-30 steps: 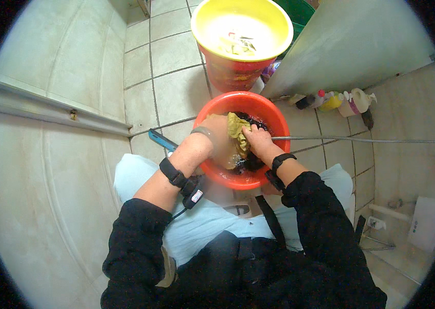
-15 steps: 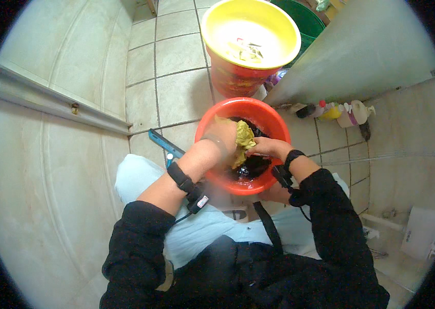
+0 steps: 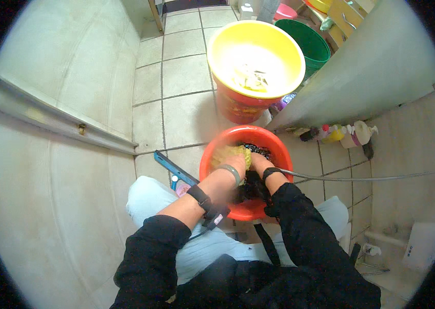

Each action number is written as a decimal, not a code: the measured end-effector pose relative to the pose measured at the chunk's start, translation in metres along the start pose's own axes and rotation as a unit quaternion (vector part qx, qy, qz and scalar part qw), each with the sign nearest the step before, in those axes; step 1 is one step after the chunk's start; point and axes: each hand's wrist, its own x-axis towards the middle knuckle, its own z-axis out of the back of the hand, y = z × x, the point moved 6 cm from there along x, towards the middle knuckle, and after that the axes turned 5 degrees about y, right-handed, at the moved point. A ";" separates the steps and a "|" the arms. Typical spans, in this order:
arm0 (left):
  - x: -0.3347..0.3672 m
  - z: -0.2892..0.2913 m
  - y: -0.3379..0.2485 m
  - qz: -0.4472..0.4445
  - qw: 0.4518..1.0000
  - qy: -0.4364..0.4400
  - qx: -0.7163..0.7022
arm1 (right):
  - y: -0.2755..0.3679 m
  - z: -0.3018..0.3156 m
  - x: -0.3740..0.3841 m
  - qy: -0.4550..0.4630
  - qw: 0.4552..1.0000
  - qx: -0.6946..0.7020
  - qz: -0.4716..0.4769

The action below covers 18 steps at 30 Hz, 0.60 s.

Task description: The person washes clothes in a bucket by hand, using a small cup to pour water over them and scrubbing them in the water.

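Observation:
A red-orange basin stands on the floor between my knees, with dark liquid and dark wet material in it. Inside it, a crumpled yellow cloth lies bunched under my left hand, whose fingers are closed on it. Close beside it, my right hand reaches down into the basin and grips the cloth's right edge. The fingertips of both hands are partly hidden by the cloth and the dark contents.
Beyond the basin stands a red bucket topped by a yellow basin with scraps inside. A green bin is farther back. At left lies a blue-handled tool. A grey hose and several bottles are on the right.
The view has shifted, so the basin sits lower in it. The yellow cloth, raised between my hands before, is now lower in the basin, and my hands are closer together.

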 end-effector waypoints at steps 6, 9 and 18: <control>0.001 0.008 0.097 0.007 0.982 -0.168 -0.082 | 0.131 0.020 -0.043 -0.073 0.980 -0.178 0.048; -0.010 0.041 0.078 -0.027 0.988 -0.137 -0.060 | 0.145 0.058 -0.092 -0.111 0.989 -0.057 0.077; -0.153 0.121 -0.005 -0.309 0.862 -0.030 -0.401 | 0.214 0.114 -0.250 -0.086 0.932 0.310 0.169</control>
